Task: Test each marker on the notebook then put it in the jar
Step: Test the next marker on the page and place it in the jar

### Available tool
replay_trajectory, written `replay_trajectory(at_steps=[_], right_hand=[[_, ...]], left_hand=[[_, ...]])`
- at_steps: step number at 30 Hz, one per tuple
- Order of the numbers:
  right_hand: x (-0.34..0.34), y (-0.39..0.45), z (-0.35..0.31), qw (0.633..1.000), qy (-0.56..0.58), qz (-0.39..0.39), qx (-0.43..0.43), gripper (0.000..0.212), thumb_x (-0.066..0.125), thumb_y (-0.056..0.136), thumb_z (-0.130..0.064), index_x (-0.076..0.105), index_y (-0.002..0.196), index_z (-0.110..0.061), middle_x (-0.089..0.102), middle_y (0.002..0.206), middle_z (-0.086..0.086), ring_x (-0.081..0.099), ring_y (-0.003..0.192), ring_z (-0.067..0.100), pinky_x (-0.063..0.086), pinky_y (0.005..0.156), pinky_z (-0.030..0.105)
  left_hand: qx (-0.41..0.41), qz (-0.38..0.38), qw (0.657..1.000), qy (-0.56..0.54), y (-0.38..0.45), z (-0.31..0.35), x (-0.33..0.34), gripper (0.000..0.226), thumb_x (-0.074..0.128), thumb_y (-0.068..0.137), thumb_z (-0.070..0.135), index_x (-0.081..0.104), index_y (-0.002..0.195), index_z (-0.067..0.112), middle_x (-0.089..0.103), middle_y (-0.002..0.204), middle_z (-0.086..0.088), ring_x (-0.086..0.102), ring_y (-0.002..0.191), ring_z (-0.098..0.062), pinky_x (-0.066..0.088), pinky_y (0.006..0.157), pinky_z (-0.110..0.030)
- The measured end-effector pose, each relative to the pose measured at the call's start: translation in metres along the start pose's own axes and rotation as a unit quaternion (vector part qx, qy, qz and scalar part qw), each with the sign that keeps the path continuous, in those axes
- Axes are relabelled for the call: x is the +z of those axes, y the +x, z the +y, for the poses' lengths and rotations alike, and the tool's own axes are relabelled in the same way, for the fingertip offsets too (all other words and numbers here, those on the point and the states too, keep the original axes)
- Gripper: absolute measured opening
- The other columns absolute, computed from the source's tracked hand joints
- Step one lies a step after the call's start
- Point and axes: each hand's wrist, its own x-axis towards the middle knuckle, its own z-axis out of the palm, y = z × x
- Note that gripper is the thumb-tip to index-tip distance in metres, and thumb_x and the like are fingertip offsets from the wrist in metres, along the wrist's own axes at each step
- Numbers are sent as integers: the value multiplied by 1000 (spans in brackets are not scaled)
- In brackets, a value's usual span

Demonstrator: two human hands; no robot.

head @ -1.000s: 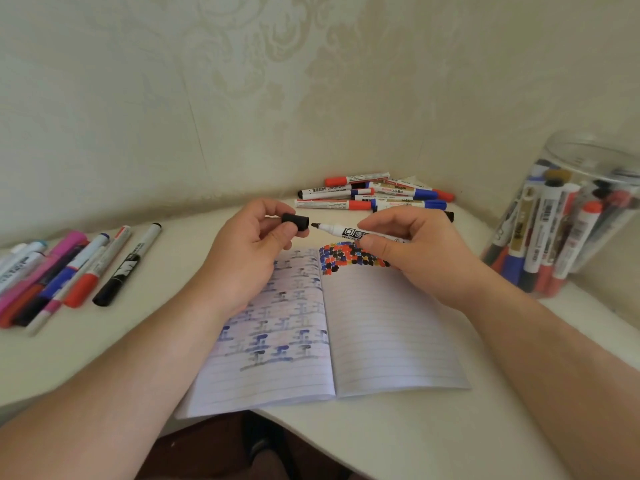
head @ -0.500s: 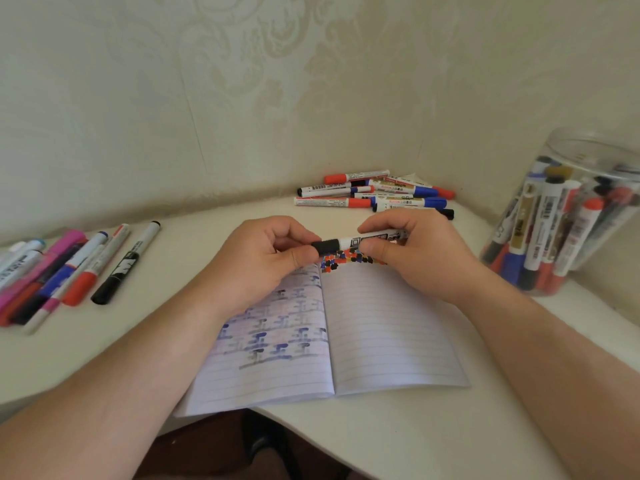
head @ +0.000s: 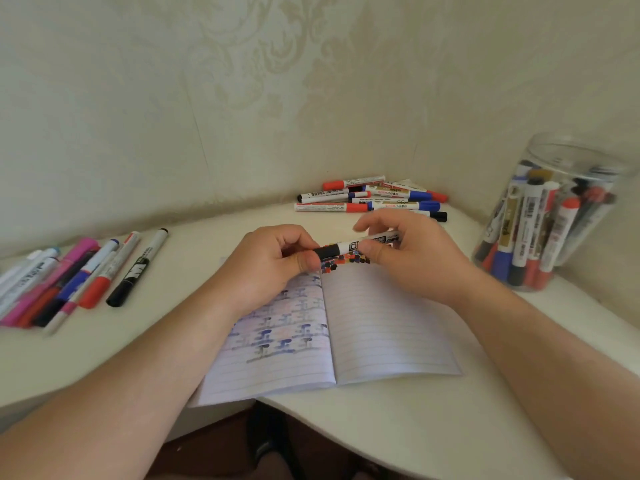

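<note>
Capped now: one second back the black cap sat apart in the left hand point(head: 266, 268) with the tip bare; it is seated on the marker point(head: 356, 247), and both hands have stayed on it since.

Marker: slim white round barrel, black cap at its left end, held level just above the top edge of the notebook point(head: 381, 327). Label carries a black square-in-square mark; the rest of the print is too blurred to read. Left grip: thumb and curled fingers pinch the cap. Right hand point(head: 412, 258) grip: thumb below and fingers above pinch the barrel, index finger raised.

Notebook: open flat, thin lined paper, lying on the near part of the desk point(head: 398, 427). Its right page bears a cluster of small red, blue, black and orange dabs at the top, directly under the marker; its left page shows rows of blue-purple blotches.

Right of the notebook: jar point(head: 568, 161), clear plastic, cylindrical, standing upright and packed with markers on end; barcodes visible, text unreadable.

Beyond the notebook, in the desk corner against the wall: loose pile of markers point(head: 370, 200), white barrels, red, blue and black caps.

Left of the notebook: row of markers point(head: 69, 278) laid side by side, pink, red, blue, black; lettering illegible.

Desk: smooth, cream, curved front edge. Wall: pale embossed damask wallpaper point(head: 277, 81).
</note>
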Motion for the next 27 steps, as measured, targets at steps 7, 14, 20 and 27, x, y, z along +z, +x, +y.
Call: replay_trajectory(at_steps=[7,14,20,27], right_hand=[[-45,-18,-37,928,308,207,40,37,74,93,0,48,105,-25,78,90,4,62,74,17,52,70,32],[-154,-55,-61,902,194,383,-41,35,77,87,-4,51,101,-23,80,99,6,76,86,22,62,82,40],[-208,-51,-54,907,38,418,-18,32,79,83,-19,55,89,-38,78,95,-4,75,83,16,62,85,46],[-211,-39,-56,938,-81,336,18,16,72,92,-27,59,95,-34,72,94,-12,66,73,4,49,65,25]], left_hand=[[20,-73,971,226,-2,6,2,56,62,62,89,68,107,55,54,98,17,53,90,0,45,81,-25],[21,-116,937,328,-6,13,5,71,45,63,97,57,123,60,40,120,18,36,117,-9,36,106,-36],[15,-112,934,339,-5,14,8,74,42,60,99,55,123,61,40,122,19,36,115,-9,34,105,-32],[3,-103,936,337,-4,11,10,78,43,59,100,54,126,61,40,122,21,36,118,-9,34,109,-33]])
